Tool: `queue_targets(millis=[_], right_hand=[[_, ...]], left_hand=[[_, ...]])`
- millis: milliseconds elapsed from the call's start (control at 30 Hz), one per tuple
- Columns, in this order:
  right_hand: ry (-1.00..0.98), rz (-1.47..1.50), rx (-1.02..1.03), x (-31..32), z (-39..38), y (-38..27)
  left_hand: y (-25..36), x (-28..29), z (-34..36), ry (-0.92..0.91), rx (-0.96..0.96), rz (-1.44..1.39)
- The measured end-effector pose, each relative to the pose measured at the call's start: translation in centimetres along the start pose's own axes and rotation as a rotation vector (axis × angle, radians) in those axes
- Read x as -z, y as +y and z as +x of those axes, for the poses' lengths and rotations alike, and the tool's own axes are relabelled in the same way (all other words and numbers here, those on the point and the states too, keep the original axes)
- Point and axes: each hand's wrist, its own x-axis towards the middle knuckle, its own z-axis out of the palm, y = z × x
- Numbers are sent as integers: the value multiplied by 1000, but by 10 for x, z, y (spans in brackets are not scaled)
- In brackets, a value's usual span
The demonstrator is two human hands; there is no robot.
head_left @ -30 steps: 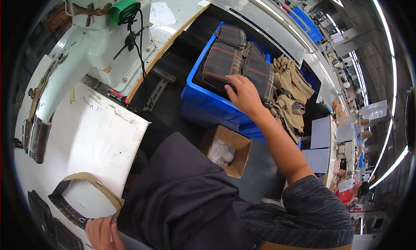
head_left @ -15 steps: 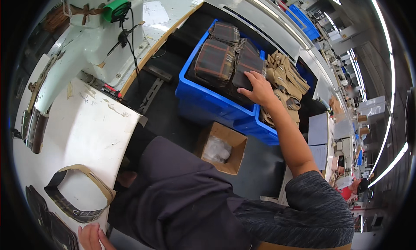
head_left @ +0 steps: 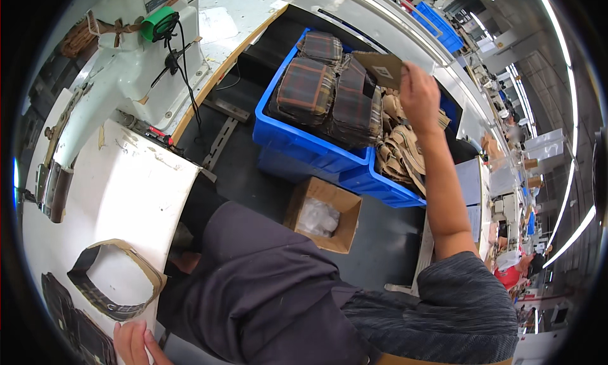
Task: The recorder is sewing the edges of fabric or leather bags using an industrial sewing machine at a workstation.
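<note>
My right hand (head_left: 419, 96) grips an olive-tan fabric panel (head_left: 383, 69) with a small light patch, lifted over a blue crate (head_left: 297, 137) of stacked plaid pieces (head_left: 304, 86). Tan fabric pieces (head_left: 396, 156) lie in an adjoining crate below my forearm. My left hand (head_left: 136, 343), partly cut off by the lower edge, rests at the white table's edge with loosely bent fingers, thumb apart. Just above it a looped tan-and-plaid band (head_left: 114, 279) lies on the white table (head_left: 142, 200), beside dark flat pieces (head_left: 69, 317) to the left.
A pale industrial sewing machine (head_left: 126, 61) with a green holder and black cords is at upper left. A cardboard box (head_left: 342, 229) holding clear plastic sits on the floor. Benches, more blue bins and a person in red (head_left: 506, 273) are at the right.
My right hand has moved right and up from the plaid stacks, raising a panel from the crate. My left hand has let go of the looped band and sits just below it.
</note>
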Motion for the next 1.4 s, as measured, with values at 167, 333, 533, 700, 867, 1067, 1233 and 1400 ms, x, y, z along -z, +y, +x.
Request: queue_targets(millis=[167, 333, 533, 700, 867, 1067, 1233, 1400], right_hand=[[-281, 550, 134, 60, 3, -154], [-503, 1186, 256, 93, -34, -258], [-1027, 1595, -237, 67, -58, -341], [-917, 1732, 34, 65, -31, -368], [-760, 1617, 680, 67, -1, -380], [-873, 1743, 665, 65, -5, -384], [-901, 1725, 635, 57, 0, -395], [-987, 1765, 684, 64, 16, -417]], left_hand=[[22, -35, 4, 0, 88, -268], [54, -73, 33, -50, -21, -451], [9, -36, -21, -229, 563, -691], [6, -21, -32, -148, 458, -543], [14, -15, -25, -204, 225, -326], [0, 1, -16, -179, 109, -217], [-57, 33, 1, -146, 152, -162], [-159, 36, 34, -64, -4, 288]])
